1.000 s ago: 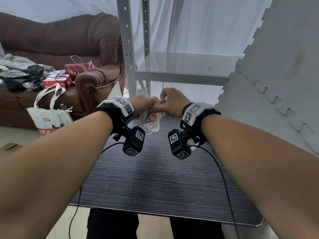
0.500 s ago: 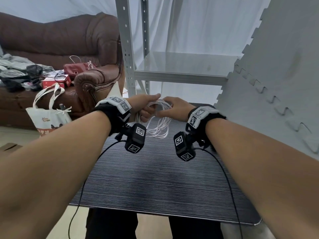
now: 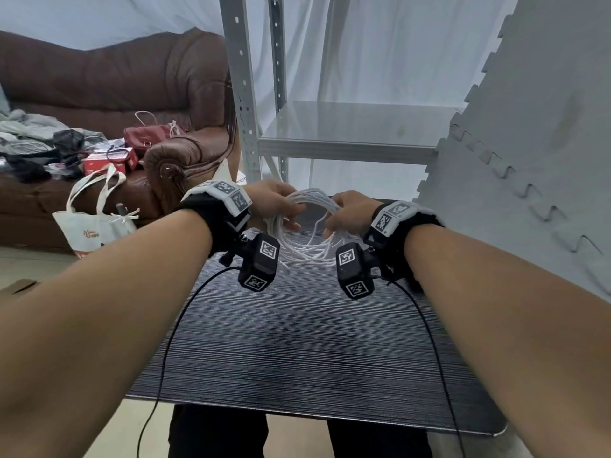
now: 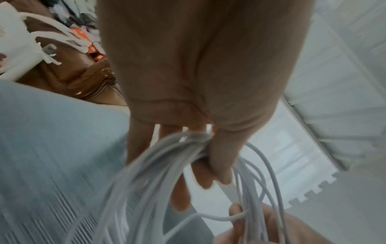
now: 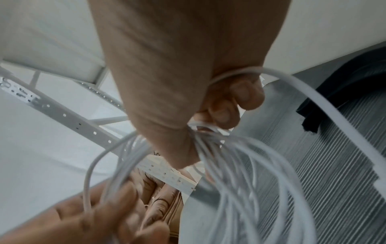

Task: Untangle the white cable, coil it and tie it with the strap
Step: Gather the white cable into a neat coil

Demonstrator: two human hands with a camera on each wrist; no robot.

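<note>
The white cable [image 3: 305, 249] forms a loose ring of several loops above the far end of the dark striped table [image 3: 297, 352]. My left hand [image 3: 276, 206] grips the ring's left side. In the left wrist view its thumb and fingers [image 4: 219, 158] pinch the bunched strands [image 4: 194, 138]. My right hand [image 3: 347, 214] grips the ring's right side, and in the right wrist view its curled fingers [image 5: 225, 105] close on the white cable [image 5: 240, 165]. A broader white strand [image 5: 325, 105] arcs close to that camera. I cannot pick out a strap with certainty.
A grey metal shelf rack [image 3: 347, 147] stands just behind the table. A grey foam mat wall [image 3: 529, 143] rises on the right. At left are a brown sofa [image 3: 109, 94] with clutter and a white tote bag [image 3: 96, 223]. Black sensor wires [image 3: 165, 342] trail over the table.
My hands have drawn apart sideways. The cable, bunched tight between them before, has opened into a wide ring hanging lower toward the table.
</note>
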